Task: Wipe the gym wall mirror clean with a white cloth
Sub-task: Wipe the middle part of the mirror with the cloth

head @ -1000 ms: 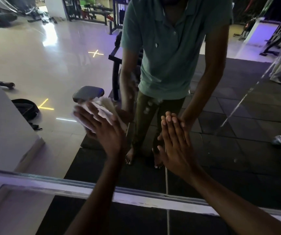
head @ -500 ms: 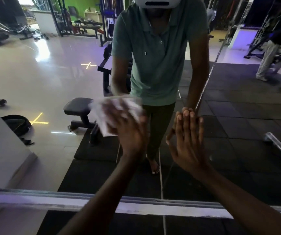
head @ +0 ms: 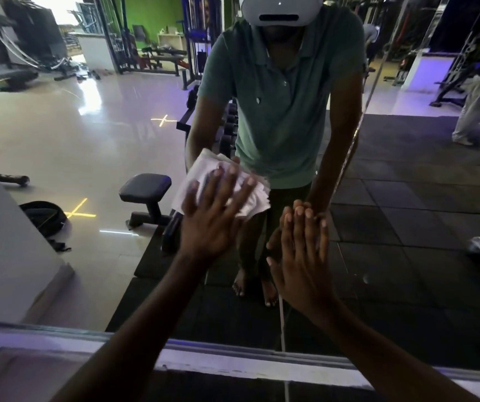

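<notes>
The left hand (head: 214,216) presses the white cloth (head: 224,185) flat against the mirror (head: 73,146), fingers spread; the right hand (head: 301,256) lies open-palmed on the glass just right of the cloth; bare glass extends leftward and above the cloth; the mirror's bottom frame (head: 233,364) runs well below it.

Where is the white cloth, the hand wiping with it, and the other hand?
white cloth (head: 201,172): head view, upper left fold.
left hand (head: 212,224): head view, back of hand.
right hand (head: 302,256): head view, back of hand.
</notes>
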